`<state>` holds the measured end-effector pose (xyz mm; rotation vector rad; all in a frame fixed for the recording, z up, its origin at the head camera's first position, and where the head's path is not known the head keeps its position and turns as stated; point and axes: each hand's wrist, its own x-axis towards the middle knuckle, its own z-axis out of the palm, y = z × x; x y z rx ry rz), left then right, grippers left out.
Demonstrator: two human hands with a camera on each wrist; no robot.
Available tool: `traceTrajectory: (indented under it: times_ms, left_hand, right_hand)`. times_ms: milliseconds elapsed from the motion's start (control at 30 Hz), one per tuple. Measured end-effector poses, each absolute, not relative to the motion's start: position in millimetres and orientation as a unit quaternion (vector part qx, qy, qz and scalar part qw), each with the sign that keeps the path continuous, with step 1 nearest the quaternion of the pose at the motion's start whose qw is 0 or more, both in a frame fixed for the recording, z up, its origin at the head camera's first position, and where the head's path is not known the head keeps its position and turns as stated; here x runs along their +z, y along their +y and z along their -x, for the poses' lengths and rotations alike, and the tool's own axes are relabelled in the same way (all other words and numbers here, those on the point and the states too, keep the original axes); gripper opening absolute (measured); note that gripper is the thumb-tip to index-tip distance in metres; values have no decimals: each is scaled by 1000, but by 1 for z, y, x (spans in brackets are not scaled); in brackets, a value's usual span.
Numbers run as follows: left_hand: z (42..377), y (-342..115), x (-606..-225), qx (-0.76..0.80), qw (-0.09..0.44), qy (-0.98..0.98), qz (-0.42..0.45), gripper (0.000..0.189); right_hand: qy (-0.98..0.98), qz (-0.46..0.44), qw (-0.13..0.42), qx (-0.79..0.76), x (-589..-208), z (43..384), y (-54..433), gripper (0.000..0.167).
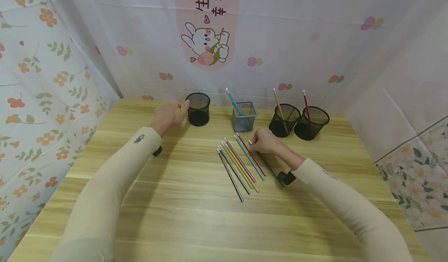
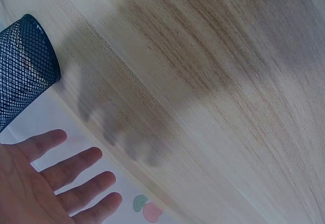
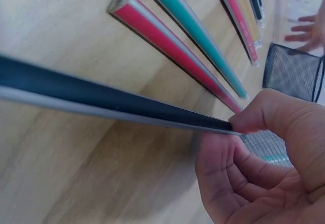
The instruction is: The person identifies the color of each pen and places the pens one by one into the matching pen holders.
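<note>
My right hand [image 1: 265, 140] pinches a black pencil [image 3: 117, 104] near its eraser end, between thumb and fingers. The pencil's other end points toward the front right. To the left of it several pencils lie side by side, among them a red pencil [image 3: 172, 46] and a teal pencil [image 3: 198, 33]. My left hand [image 1: 170, 114] is at the left side of a black round mesh cup [image 1: 198, 110], its fingers extended in the left wrist view. The thumb is close to the cup's rim; whether it touches, I cannot tell. I see no pencil in this cup.
A grey square mesh holder [image 1: 244, 123] contains a teal pencil. Farther right, one black mesh cup [image 1: 280, 127] holds a yellow pencil and another mesh cup [image 1: 306, 131] a red one. A printed curtain [image 1: 280, 40] hangs behind the wooden table [image 1: 196, 223].
</note>
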<state>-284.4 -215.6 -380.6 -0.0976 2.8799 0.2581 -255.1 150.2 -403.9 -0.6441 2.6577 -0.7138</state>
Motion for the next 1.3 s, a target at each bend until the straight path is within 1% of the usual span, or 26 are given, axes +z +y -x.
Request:
traceTrajectory:
  times_ms: [133,233,367,500,767,967,1133,1300]
  left_hand:
    - [285,-216,-380,89,126,987,34,100]
    - [284,-216,-381,86,127,988,34,100]
    - [284,-216,-381,84,124,988,33,100]
    - [284,-216,-381,84,124,988,31,100]
    - [282,-216,-379,85,128,988,33,99]
    - [283,-215,-379,86,129,987,31,98]
    - [284,-215,-379,88,129,987,30,96]
    - [284,-215,-380,85,130,988,28,99]
  right_hand:
    - [933,219,135,-252,-403,256,156,11]
    - [934,223,116,-254,-403,257,160,7]
    - [932,236,85,-260,-402,256,163,6]
    - [935,228,70,-264,-401,254,165,6]
    - [926,223,75,-296,-391,249,171,6]
    - [926,204,81,-306,-385,252,175,7]
    - [922,207,74,-318,-380,255,176,10]
    - [917,211,64,-333,-375,254,176,12]
